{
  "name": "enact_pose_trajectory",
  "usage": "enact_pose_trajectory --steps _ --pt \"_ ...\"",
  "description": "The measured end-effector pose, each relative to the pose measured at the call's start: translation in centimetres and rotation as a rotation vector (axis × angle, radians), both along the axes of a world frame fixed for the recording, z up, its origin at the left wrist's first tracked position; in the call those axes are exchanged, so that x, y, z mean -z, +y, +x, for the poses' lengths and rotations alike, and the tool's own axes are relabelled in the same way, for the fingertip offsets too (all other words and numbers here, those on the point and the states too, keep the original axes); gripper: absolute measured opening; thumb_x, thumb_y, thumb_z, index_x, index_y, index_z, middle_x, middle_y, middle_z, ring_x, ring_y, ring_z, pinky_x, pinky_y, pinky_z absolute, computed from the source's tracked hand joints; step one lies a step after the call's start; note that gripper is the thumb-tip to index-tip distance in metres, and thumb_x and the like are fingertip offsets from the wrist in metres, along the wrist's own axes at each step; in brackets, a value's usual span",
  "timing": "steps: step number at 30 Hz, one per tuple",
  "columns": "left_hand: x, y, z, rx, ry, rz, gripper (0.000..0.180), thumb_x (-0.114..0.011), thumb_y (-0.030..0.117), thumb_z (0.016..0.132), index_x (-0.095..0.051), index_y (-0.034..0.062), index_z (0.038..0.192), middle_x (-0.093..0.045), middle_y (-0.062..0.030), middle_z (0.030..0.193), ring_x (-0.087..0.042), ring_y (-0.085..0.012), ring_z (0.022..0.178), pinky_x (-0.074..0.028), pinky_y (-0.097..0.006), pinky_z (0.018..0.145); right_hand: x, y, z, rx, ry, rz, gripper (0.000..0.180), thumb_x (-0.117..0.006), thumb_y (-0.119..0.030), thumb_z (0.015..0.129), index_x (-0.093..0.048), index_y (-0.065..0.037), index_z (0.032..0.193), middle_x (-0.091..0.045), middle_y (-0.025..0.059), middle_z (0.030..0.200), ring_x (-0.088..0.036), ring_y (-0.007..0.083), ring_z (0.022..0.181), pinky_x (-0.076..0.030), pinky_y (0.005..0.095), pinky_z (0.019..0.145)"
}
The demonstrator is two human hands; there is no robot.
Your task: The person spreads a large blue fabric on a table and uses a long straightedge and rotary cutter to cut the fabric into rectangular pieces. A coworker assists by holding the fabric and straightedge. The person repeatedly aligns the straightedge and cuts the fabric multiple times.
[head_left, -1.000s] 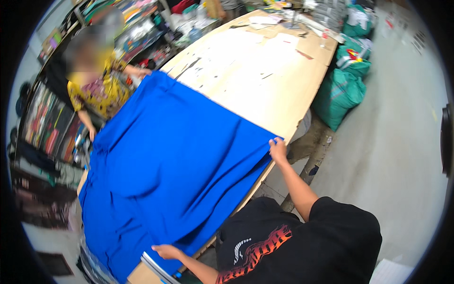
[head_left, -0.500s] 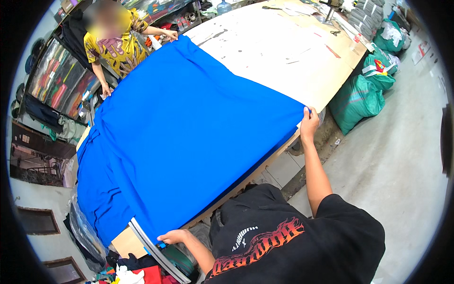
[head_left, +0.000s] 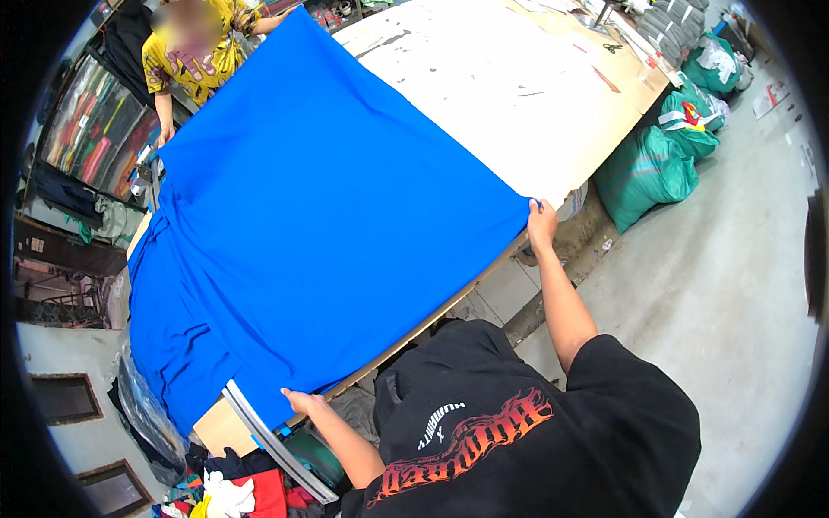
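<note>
Across the long pale surface (head_left: 553, 95), the blue cloth (head_left: 311, 224) now lies wider and flatter than a second ago, reaching further toward 1 o'clock. The right hand (head_left: 541, 226) pinches its near corner at 3 o'clock, fingers closed on the edge; the left hand (head_left: 300, 401) lies open-fingered on the hem at 6 o'clock. A co-worker (head_left: 194, 52) holds the far side at 11 o'clock. The spread looks nearly squared.

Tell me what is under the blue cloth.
The blue cloth lies on a long pale table; its wooden edge shows below the hem. Whatever else lies beneath is covered.
</note>
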State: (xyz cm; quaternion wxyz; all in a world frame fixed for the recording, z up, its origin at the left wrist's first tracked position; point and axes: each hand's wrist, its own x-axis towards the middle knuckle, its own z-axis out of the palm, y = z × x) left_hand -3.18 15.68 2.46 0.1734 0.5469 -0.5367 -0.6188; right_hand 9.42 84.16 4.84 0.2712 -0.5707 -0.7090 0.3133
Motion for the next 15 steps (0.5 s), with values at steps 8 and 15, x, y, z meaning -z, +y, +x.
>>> enact_pose_trajectory --steps 8,15 --pt "-7.4 -1.5 -3.4 0.012 0.326 -0.842 0.068 -0.044 0.044 0.112 -0.052 -0.0195 0.136 -0.059 -0.0333 0.139 -0.063 -0.0401 0.119 -0.051 -0.049 0.102 -10.0 -0.8 -3.0 -0.142 0.379 0.397 0.020 -0.060 -0.013 0.105 -0.072 0.002 0.112 -0.076 0.0162 0.095 -0.071 0.0232 0.082 -0.055 0.0363 0.078" --pt "-0.3 -3.0 2.5 -0.093 -0.105 -0.783 0.068 -0.038 0.041 0.112 -0.062 -0.0215 0.118 -0.066 -0.0410 0.115 -0.065 -0.0544 0.105 -0.052 -0.056 0.092 -1.1 3.1 -1.2 -0.037 0.020 0.120 0.025 -0.069 -0.024 0.099 -0.066 0.001 0.097 -0.070 0.0155 0.083 -0.067 0.0281 0.075 -0.050 0.0439 0.071"
